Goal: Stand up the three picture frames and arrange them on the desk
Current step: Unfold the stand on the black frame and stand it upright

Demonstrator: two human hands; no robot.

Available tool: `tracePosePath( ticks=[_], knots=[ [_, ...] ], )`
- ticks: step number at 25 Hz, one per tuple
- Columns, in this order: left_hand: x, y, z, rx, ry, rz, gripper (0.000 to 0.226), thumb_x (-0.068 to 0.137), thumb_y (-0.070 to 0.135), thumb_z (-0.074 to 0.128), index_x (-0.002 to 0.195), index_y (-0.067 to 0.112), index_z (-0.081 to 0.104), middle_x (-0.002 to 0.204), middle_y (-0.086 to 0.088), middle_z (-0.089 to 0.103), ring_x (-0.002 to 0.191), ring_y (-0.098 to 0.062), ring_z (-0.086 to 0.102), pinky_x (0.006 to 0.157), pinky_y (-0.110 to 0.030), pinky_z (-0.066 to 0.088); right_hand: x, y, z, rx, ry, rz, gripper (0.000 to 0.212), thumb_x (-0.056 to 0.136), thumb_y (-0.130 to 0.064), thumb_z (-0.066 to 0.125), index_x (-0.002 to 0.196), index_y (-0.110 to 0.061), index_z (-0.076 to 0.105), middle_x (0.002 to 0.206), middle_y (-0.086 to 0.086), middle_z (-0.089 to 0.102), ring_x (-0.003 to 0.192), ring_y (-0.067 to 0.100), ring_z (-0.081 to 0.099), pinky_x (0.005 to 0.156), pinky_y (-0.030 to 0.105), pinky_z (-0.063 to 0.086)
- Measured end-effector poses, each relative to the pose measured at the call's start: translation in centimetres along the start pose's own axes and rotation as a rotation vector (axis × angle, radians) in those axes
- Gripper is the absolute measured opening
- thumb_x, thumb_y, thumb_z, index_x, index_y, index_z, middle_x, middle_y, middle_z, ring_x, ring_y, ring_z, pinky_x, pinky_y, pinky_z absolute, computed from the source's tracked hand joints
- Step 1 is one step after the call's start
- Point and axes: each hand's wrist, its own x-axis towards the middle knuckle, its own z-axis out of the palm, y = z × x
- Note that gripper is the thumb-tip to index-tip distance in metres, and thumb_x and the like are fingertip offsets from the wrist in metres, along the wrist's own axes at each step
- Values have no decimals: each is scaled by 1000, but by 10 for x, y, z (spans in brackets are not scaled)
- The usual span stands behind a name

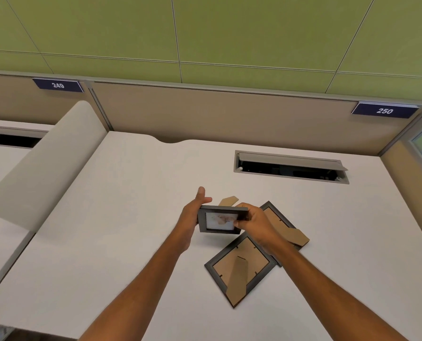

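First small black-framed picture frame [220, 221] was held above the white counter [121, 217] in both grips, left hand [192, 212] and right hand [250, 221] closed on its ends, two dark cardboard-backed frames [240, 268] face-down at five o'clock; its stand probably needed spreading next.

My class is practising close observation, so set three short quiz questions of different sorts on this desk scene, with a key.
1. True or false: the held frame shows its picture side to the camera.
2. How many frames lie face down on the desk?
3. Which hand grips the held frame's right edge? A) left B) right

Key
1. True.
2. Two: the near frame and the far frame, their cardboard backs up.
3. B: the right hand; the left hand steadies the left edge.
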Motion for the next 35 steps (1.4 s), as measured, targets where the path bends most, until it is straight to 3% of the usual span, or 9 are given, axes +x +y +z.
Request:
tracePosePath(
  ticks=[4,8,11,15,19,23,25,30,35],
  knots=[
    [17,7,8,50,9,7,80,91,89,40,129,29,76,127,-6,77,123,-26,71,118,-43,49,13,5,0,-39,40,33,41,97,8,65,110,-30,75,119,6,79,120,31,70,106,47,59],
    [36,18,12,30,34,-15,91,92,89,30,132,22,76,125,-9,79,117,-27,72,114,-44,52,32,-2,-1,-16,42,84,49,100,5,65,106,-43,68,114,-17,74,116,16,67,95,28,57],
    [50,25,13,-13,35,-38,105,78,95,26,131,20,76,116,-4,82,112,-25,74,102,-40,54,50,-10,-3,41,43,106,41,101,5,66,124,-30,67,121,-7,74,120,20,68,79,15,58],
    [70,31,13,-27,39,-52,104,74,99,25,124,27,80,108,4,85,107,-21,76,86,-33,55,70,-20,-3,65,61,160,46,101,6,67,144,-7,59,142,13,68,124,24,63,94,30,56],
    [83,35,13,-20,35,-85,95,74,97,24,129,38,74,118,3,81,114,-25,73,90,-38,56,84,-23,-2,79,48,188,47,101,6,68,146,-6,58,145,14,67,121,22,62,89,27,55],
    [94,36,11,-14,23,-81,83,76,96,24,117,43,74,95,16,86,105,-19,77,78,-33,57,95,-21,0,77,40,215,47,101,4,70,146,-5,60,145,15,67,127,29,63,94,32,54],
    [99,35,11,-19,16,-69,84,77,96,24,120,43,74,96,16,86,104,-18,78,84,-37,59,100,-19,0,81,42,227,45,101,5,69,144,-4,60,144,16,68,125,29,64,93,32,54],
    [106,36,13,-1,-3,-69,101,76,97,25,144,35,68,128,-1,81,118,-26,75,115,-56,52,110,-13,-2,59,51,272,47,98,12,66,142,-2,61,142,19,68,134,35,62,99,37,54],
    [110,37,10,-17,-13,-130,84,89,94,25,133,38,70,129,-4,80,125,-32,72,120,-64,47,114,-10,1,74,43,314,49,94,16,63,139,-4,61,138,17,69,133,35,61,96,37,52]
  ],
)
